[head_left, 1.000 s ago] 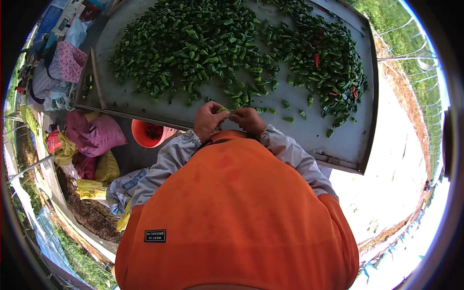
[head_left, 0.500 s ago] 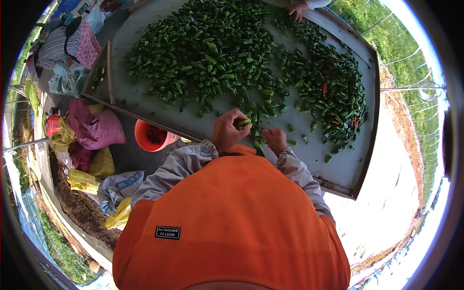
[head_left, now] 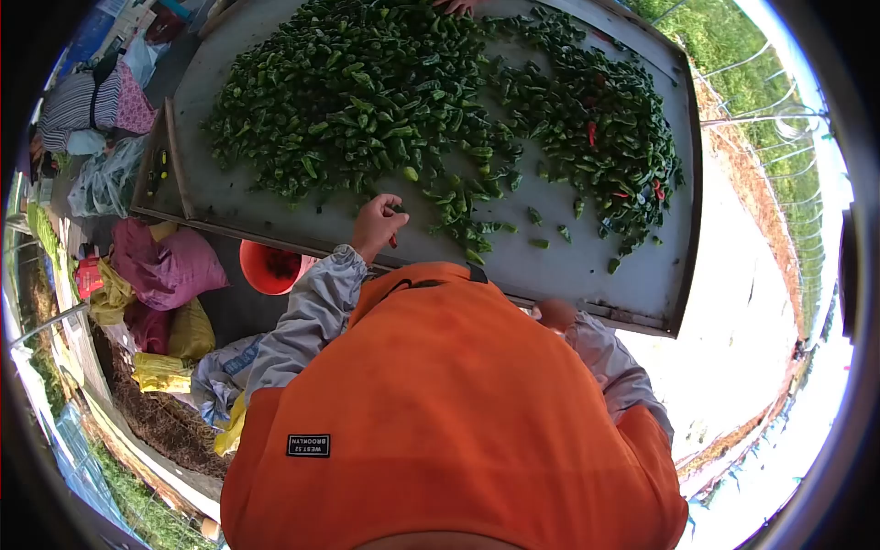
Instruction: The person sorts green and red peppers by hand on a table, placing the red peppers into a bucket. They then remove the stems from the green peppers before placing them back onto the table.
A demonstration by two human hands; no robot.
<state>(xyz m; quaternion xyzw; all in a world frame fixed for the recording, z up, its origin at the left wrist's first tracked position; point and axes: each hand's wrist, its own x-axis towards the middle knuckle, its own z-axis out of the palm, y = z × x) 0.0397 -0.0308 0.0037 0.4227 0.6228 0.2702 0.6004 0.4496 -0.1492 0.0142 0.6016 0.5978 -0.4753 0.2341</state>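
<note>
My left hand (head_left: 379, 226) is over the table's near edge, its fingers closed on a small pepper (head_left: 394, 238) with a red part showing below the fingers. My right hand (head_left: 555, 314) is low at the near edge of the table, partly hidden by the orange clothing, and its fingers cannot be made out. Beyond my left hand lies a large heap of green peppers (head_left: 348, 110). A second heap (head_left: 623, 147) with a few red ones, such as a red pepper (head_left: 591, 134), spreads on the right. A few single green peppers (head_left: 539, 244) lie between the heaps and the near edge.
The grey table (head_left: 655, 293) has a raised rim. Below its left edge stands a red bucket (head_left: 266, 266) with dark red contents. Pink sacks (head_left: 174, 266) and yellow bags (head_left: 163, 371) lie at the left. Another person's hand (head_left: 456, 5) touches the heap's far side.
My left hand has moved left, with the view shifting too. My right hand has drawn back from the peppers to the near edge. The other person's hand has moved left onto the large heap.
</note>
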